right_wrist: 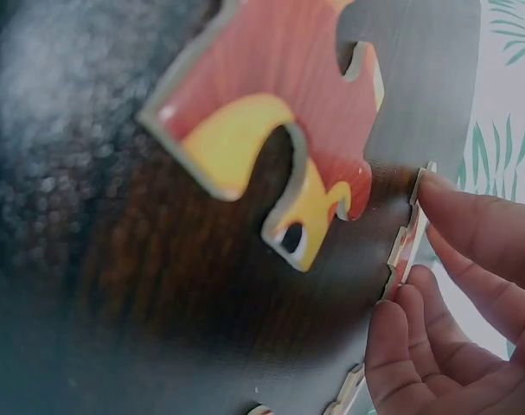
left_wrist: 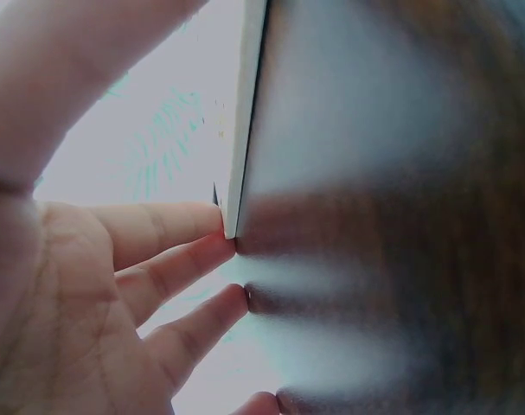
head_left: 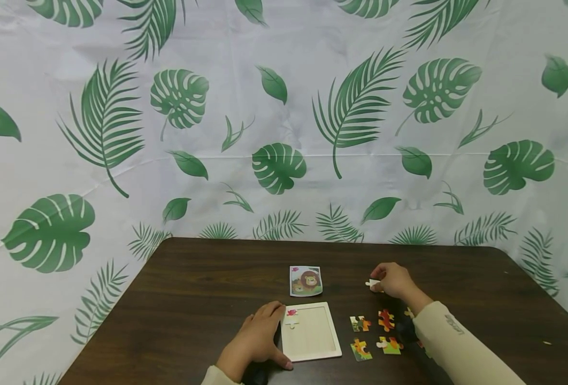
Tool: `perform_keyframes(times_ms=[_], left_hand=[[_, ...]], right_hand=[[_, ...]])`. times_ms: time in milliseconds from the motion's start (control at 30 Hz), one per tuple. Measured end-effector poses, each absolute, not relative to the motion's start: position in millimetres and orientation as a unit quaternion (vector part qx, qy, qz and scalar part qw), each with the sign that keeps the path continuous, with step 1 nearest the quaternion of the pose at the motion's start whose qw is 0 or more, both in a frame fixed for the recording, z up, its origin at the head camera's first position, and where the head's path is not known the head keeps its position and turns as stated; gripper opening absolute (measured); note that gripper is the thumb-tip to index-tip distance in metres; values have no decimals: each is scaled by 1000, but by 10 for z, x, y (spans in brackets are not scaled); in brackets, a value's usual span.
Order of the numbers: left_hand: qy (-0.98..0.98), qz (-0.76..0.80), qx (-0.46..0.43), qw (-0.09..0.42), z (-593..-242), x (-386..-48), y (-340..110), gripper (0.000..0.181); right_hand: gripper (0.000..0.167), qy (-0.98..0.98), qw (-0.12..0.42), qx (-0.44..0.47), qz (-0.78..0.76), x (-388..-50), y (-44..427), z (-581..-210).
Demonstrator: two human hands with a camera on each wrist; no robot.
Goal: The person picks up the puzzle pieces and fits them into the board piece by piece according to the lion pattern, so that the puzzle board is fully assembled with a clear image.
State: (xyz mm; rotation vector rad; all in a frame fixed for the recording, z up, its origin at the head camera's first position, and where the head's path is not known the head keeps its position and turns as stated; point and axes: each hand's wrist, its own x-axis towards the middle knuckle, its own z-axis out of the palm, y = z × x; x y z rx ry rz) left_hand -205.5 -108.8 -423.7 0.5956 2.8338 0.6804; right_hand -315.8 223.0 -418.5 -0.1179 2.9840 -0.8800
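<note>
In the head view, my left hand (head_left: pixel 261 335) rests at the left edge of a square wooden puzzle tray (head_left: pixel 312 357), its fingers extended. The left wrist view shows the fingertips touching the side of the tray (left_wrist: pixel 239 138). Two joined pieces, one with a pink flower (head_left: pixel 291 313), lie in the tray's upper left corner. My right hand (head_left: pixel 393 279) pinches a jigsaw puzzle piece (head_left: pixel 373 283) between thumb and fingers, right of the picture card. In the right wrist view that piece (right_wrist: pixel 406 246) is seen edge-on, low over or touching the table; I cannot tell which.
A lion picture card (head_left: pixel 305 281) lies behind the tray. Loose pieces sit right of it: an orange-and-white one (head_left: pixel 359 323), a red one (head_left: pixel 386 320), a lion-face one (head_left: pixel 361 350) and a green-edged one (head_left: pixel 390 345). More lie partly hidden under my right forearm. A leaf-print cloth (head_left: pixel 284 117) hangs behind the table.
</note>
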Motion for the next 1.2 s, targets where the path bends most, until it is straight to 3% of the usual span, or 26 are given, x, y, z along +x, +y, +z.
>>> perform_keyframes(times_ms=[467,900,1200], left_hand=[[950,228,198,85,-4251,-2060,-1081,109],[949,228,199,87,-4237,-2058,-1082,109],[948,230,198,92,-4238,-2056,-1078,108]], right_hand=[[23,960,18,-28,-279,-3151,2207,-4190],[28,958,-11,-48,-281,-3123,2196,-4188],[16,950,-18,-50,-309,-3127,2189,-4225]])
